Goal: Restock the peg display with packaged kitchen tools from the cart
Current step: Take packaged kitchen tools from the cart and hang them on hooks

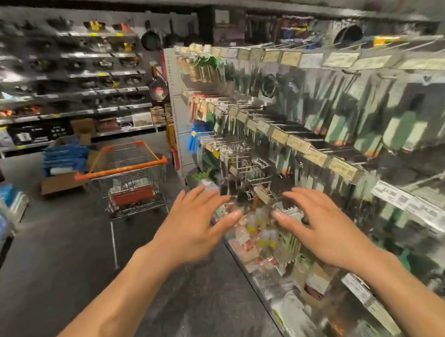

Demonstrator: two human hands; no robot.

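- Blue folded stacks lie on cardboard at the far left of the aisle, beyond the cart, and play no part in the job.
- Next comes the orange-trimmed wire cart, standing well apart from the person. A red box and pale packets lie in its basket, too blurred to name. The stock to hang is probably there.
- The left hand reaches forward, palm down, its fingers spread and released, grasping nothing.
- Between the two hands hang small packets on the low pegs, smeared by motion blur.
- The right hand mirrors the left, its fingers splayed and released, also holding nothing, just in front of the lower hooks.
- Along the right runs the peg display. Green-and-black packaged kitchen tools hang in rows, with price tags at the hook tips.
- Both hands are empty, so the step in hand looks like squaring up the low row or going for fresh stock. To do it well, push the hanging packets back to free the hook, then match each new pack to its tag and slide its hang-hole fully on, face outward.
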